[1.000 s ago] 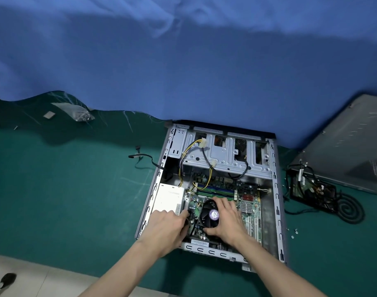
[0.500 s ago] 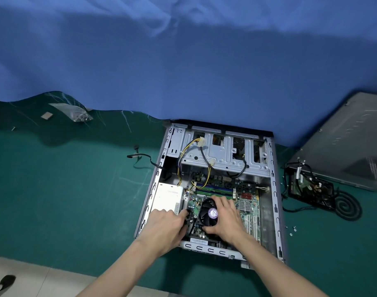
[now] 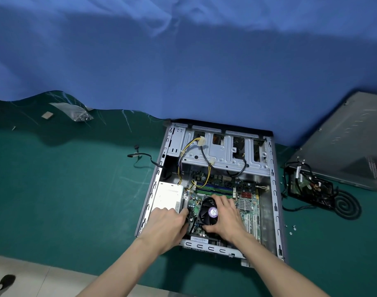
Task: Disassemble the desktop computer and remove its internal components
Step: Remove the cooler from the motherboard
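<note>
Well, a wide blue cloth (image 3: 183, 71) fills the back from nine round to three o'clock, and below it a dark green mat (image 3: 65, 189) covers the table. On the mat at about five o'clock lies the open grey metal desktop case (image 3: 274, 189), on its side with its inside facing up. A flat grey metal side panel (image 3: 350, 142) sits at two o'clock of the case. Inside the case, a silver drive cage (image 3: 221, 155) takes the twelve o'clock end, a green motherboard (image 3: 247, 202) lies below it, and a white boxy power supply (image 3: 168, 195) stands at nine o'clock. The right hand (image 3: 226, 217) grips the black square cooler fan (image 3: 207, 211) with its purple round label, thumb at the near edge and fingers over the far corner. The left hand (image 3: 168, 224) rests at the fan's nine o'clock edge, fingers bent down with their tips hidden; I cannot tell whether they hold anything. A black board tangled with cables (image 3: 309, 187) lies at three o'clock of the case, and small silver screws (image 3: 291, 229) are scattered at four.
</note>
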A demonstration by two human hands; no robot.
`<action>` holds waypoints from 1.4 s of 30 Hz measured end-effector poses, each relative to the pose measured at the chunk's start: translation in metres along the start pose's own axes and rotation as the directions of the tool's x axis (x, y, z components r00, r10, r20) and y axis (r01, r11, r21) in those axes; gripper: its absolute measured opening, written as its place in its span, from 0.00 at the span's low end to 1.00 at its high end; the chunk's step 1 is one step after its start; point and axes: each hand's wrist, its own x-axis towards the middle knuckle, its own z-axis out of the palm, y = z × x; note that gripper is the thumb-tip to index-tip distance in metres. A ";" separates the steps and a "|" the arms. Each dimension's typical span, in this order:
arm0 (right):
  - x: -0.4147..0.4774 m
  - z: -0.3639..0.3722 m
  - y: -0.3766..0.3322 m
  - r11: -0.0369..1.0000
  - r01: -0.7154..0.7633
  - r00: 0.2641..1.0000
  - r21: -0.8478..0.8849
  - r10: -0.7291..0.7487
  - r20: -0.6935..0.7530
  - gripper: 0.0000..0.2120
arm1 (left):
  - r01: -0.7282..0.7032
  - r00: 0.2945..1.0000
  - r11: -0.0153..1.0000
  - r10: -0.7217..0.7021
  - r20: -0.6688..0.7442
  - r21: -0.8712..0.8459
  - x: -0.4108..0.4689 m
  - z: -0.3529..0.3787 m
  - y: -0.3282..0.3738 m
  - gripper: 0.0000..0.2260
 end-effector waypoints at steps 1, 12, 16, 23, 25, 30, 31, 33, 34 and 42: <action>0.000 0.000 0.000 1.000 -0.002 1.000 -0.003 0.002 0.001 0.49 | -0.001 1.000 1.000 0.001 0.005 0.004 0.000 -0.001 0.001 0.08; -0.009 -0.011 -0.013 0.972 0.139 0.988 -0.192 -0.149 -0.042 0.43 | 0.121 0.987 0.992 -0.123 0.101 0.028 0.013 -0.020 0.024 0.12; -0.015 -0.017 -0.040 0.907 0.419 0.908 0.033 -0.419 -0.015 0.11 | 0.295 0.943 0.949 -0.271 0.192 -0.109 0.031 -0.037 0.038 0.07; -0.018 -0.023 -0.048 0.931 0.327 0.942 0.162 -0.335 0.019 0.12 | 0.017 0.990 0.969 -0.051 0.129 0.247 0.025 -0.055 0.038 0.15; -0.017 -0.021 -0.051 0.935 0.319 0.944 0.158 -0.328 0.032 0.10 | -0.178 0.978 0.914 0.124 0.165 0.365 0.018 -0.055 0.033 0.09; -0.019 -0.021 -0.057 0.948 0.279 0.953 0.156 -0.293 0.074 0.07 | -0.050 0.974 0.980 0.004 0.226 0.195 0.023 -0.046 0.022 0.08; -0.021 -0.022 -0.058 0.945 0.281 0.954 0.165 -0.294 0.064 0.08 | 0.074 0.966 0.991 -0.100 0.238 0.116 0.026 -0.044 0.026 0.07; -0.024 -0.024 -0.061 0.933 0.304 0.946 0.191 -0.320 0.056 0.06 | 0.336 0.906 0.939 -0.301 0.297 -0.075 0.031 -0.044 0.033 0.05; -0.024 -0.024 -0.063 0.930 0.307 0.943 0.200 -0.325 0.067 0.07 | 0.442 0.866 0.884 -0.376 0.329 -0.154 0.032 -0.044 0.034 0.05; -0.021 -0.033 -0.065 0.955 0.281 0.931 0.100 -0.296 0.213 0.18 | -0.002 0.989 0.977 -0.030 0.147 0.211 0.012 -0.050 0.038 0.09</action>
